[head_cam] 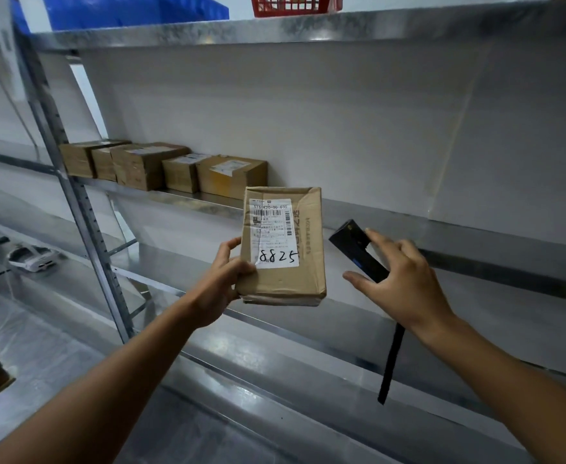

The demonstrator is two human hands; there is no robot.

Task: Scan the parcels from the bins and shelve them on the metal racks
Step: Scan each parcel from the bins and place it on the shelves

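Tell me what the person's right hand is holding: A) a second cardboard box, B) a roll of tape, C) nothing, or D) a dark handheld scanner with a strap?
D: the right hand grips a dark scanner, its black strap hanging below the wrist, beside the parcel held in the left hand.

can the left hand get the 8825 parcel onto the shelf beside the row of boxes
Probably yes. The left hand holds the parcel just in front of the metal shelf, right of the row of boxes, with nothing between. The right hand and its scanner sit off to the side.
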